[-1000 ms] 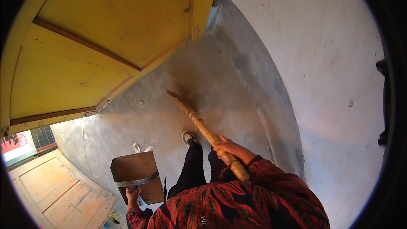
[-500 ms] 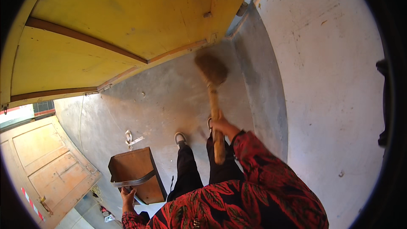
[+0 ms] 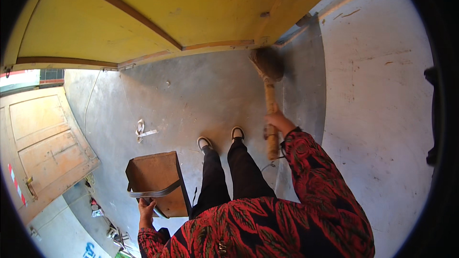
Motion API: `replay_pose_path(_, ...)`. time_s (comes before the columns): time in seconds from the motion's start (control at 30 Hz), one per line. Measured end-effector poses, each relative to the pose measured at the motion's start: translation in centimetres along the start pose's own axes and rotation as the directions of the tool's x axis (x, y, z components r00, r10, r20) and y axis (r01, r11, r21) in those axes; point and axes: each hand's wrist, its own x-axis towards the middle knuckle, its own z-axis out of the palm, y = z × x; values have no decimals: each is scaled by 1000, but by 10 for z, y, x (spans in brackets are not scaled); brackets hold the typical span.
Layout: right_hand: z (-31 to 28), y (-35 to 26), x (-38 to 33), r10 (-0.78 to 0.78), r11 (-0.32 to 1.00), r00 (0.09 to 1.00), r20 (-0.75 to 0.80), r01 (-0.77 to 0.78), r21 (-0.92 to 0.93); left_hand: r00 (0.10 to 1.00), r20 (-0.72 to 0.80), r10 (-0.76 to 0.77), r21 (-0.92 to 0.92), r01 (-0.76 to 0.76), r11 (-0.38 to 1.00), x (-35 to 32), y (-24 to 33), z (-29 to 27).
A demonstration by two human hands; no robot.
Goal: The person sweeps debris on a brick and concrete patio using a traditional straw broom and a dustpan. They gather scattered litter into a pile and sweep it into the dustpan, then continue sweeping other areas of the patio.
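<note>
At floor corner, right hand [image 3: 277,122] grips broom [image 3: 269,86] w/ arm outstretched; left hand [image 3: 146,209] grips dustpan [image 3: 155,181].

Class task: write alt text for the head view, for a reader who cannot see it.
Looking down, a person's right hand grips a short broom whose bristles touch the concrete floor by a yellow door. The left hand holds a brown metal dustpan beside the legs.
</note>
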Motion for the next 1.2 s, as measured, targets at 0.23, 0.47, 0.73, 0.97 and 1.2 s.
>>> replay_pose_path(0.23, 29, 33, -76, -233, 964, 950, 206, 253, -79, 992, -53, -115, -40, 112, 993, 12, -31, -12)
replay_pose_path(0.47, 9, 0, -148, 45, 858, 976, 215, -148, 493, 993, -61, -98, -100, 91, 991, 26, -42, -18)
replay_pose_path(0.73, -33, -98, -24, -437, 688, 888, 145, 226, 690, 994, -104, -33, -75, 25, 997, 23, -41, -30)
replay_pose_path(0.97, -6, -134, 80, -714, 501, 630, 305, 764, -407, 983, -171, -60, -87, 46, 995, 3, -43, -17)
replay_pose_path(1.2, 43, -49, 65, -282, 883, 806, 521, 430, -187, 971, -229, -63, -227, 10, 974, -17, -69, -5)
